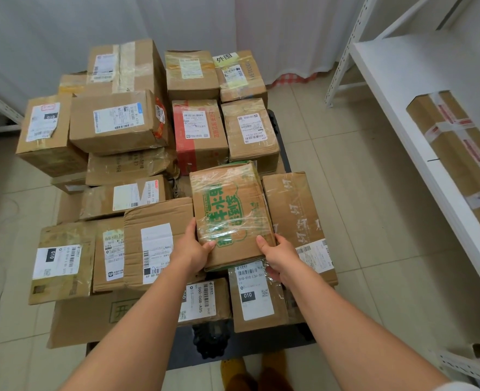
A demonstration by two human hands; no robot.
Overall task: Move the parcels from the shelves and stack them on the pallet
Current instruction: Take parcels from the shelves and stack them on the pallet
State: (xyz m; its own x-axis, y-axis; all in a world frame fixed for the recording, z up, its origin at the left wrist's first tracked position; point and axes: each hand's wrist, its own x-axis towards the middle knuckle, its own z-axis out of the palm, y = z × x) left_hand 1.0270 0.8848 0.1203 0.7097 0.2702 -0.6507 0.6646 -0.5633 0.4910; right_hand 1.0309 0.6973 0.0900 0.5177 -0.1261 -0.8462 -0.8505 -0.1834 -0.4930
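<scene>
Setting down now: your left hand [194, 251] and right hand [278, 253] grip the green-printed parcel [231, 214] by its near corners, thumbs on top, fingers curled under, over the pallet [250, 344] stack. Next, probably lower it flat between neighbouring boxes. One long box [459, 153] waits on the shelf [419, 88].

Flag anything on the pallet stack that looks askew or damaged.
The labelled box high on the left sits tilted on the squashed, wrinkled parcel beneath it. The green-printed parcel, gripped by the left hand and right hand, has crinkled wrap.
</scene>
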